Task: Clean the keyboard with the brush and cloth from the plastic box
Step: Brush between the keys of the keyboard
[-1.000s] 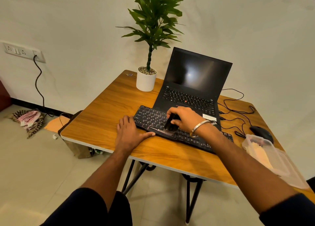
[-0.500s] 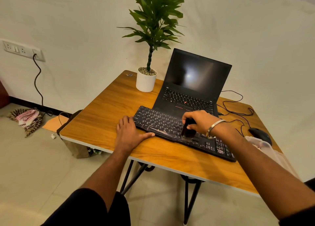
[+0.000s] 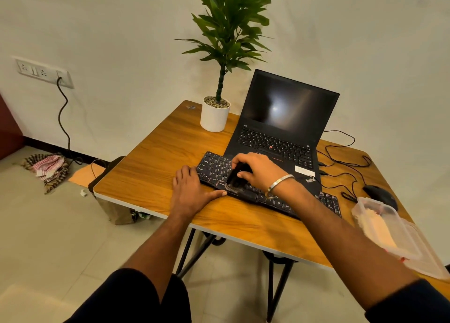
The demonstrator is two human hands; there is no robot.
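The keyboard (image 3: pixel 246 183), black, lies diagonally on the wooden bench (image 3: pixel 155 166), its far edge up against the front of an open laptop (image 3: pixel 280 127) w/ a dark screen. Of the two hands, the right hand (image 3: pixel 258 171) is over the keyboard's left-centre area, fingers curled around a small black brush (image 3: pixel 235 180) — bristles pointing down and touching the keys near the front row. A metal bangle (image 3: pixel 280 182) sits on that wrist. The left hand (image 3: pixel 192 192) lies flat on the bench just beside the keyboard's left end, fingers relaxed and holding nothing; fingertips reach the keyboard's corner, thumb stretched along its front edge.

At the bench's right edge sits the plastic box (image 3: pixel 379 220), clear, lid off and lying next to it on the near side. Inside is something pale — prob. the cloth (image 3: pixel 376 227), but can't tell for sure. A black mouse (image 3: pixel 378 194) is just behind the box, cables looping back toward the laptop. A potted plant (image 3: pixel 216 113) in a white pot stands at the far side, left of the laptop.
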